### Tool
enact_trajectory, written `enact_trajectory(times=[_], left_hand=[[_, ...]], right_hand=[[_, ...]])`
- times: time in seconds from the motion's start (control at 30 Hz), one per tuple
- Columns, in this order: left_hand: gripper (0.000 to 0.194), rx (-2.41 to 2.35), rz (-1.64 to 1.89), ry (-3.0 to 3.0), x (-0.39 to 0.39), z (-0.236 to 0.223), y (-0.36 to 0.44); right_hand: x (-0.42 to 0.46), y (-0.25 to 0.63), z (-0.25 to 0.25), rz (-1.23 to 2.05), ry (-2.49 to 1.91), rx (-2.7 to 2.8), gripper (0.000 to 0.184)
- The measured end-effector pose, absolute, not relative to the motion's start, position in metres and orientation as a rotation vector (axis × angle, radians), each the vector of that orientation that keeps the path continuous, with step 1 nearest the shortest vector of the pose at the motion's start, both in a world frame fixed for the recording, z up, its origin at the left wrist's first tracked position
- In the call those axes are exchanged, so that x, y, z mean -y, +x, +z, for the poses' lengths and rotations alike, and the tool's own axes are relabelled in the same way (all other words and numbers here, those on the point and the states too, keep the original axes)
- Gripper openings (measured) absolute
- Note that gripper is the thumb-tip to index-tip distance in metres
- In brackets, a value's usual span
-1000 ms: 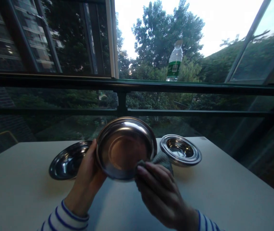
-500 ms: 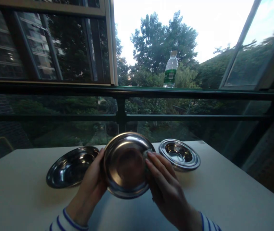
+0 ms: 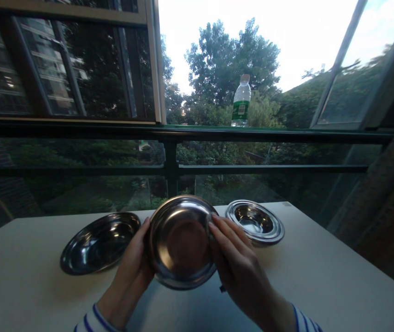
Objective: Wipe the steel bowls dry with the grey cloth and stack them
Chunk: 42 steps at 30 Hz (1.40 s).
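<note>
A round shiny steel bowl (image 3: 187, 242) is held up over the table, its inside tilted toward me. My left hand (image 3: 135, 258) grips it by the left rim, thumb along the edge. At the right side of the bowl, the bent fingers of my right hand (image 3: 238, 258) press a small pale cloth (image 3: 209, 220) against the inner rim. Most of that cloth is hidden under the fingers. A small dark bit (image 3: 222, 289) shows below my right hand; I cannot tell what it is.
On the white table (image 3: 321, 281), a larger steel basin (image 3: 98, 244) lies to the left. A stack of steel bowls (image 3: 256, 222) sits at the right rear. A plastic bottle with a green label (image 3: 241, 107) stands on the window ledge behind the dark railing (image 3: 197, 133).
My right hand has shifted slightly along the bowl's right rim, and less of the cloth shows. The bowl stays in my left hand. The view has turned slightly.
</note>
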<state>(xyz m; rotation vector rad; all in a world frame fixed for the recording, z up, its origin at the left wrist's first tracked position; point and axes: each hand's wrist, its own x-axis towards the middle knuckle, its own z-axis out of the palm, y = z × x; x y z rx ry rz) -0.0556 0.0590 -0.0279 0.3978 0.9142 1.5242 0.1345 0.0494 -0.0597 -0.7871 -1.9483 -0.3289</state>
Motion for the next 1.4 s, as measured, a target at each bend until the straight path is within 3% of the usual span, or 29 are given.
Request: enact_trajectory(times=[1.4], left_hand=[[0.025, -1.061, 1.408, 0.625, -0.053, -0.032, -0.051]], right_hand=[[-0.049, 0.143, -0.045, -0.349, -0.680, 2.167, 0.038]])
